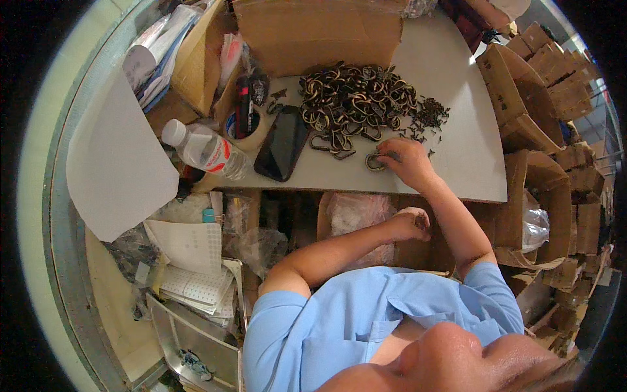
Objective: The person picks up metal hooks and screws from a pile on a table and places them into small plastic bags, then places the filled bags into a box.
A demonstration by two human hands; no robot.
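At the table's near edge, my right hand [411,163] pinches a bronze-coloured metal ring [374,163] between thumb and fingers. The ring lies close to the table top. Just behind it spreads a heap of similar bronze metal rings [356,98], some of them elongated like snap hooks. To the heap's right is a small pile of tiny dark pins or screws [432,113], a few scattered toward my right hand. My left hand [411,225] hangs in front of the table edge with its fingers curled in; what they hold, if anything, is hidden.
Left of the heap lie a black phone [282,144], a clear water bottle [208,150] and a tape roll [245,124] with a marker in it. A cardboard box [320,36] stands behind. Open cartons [522,98] line the right side; papers [189,261] lie lower left.
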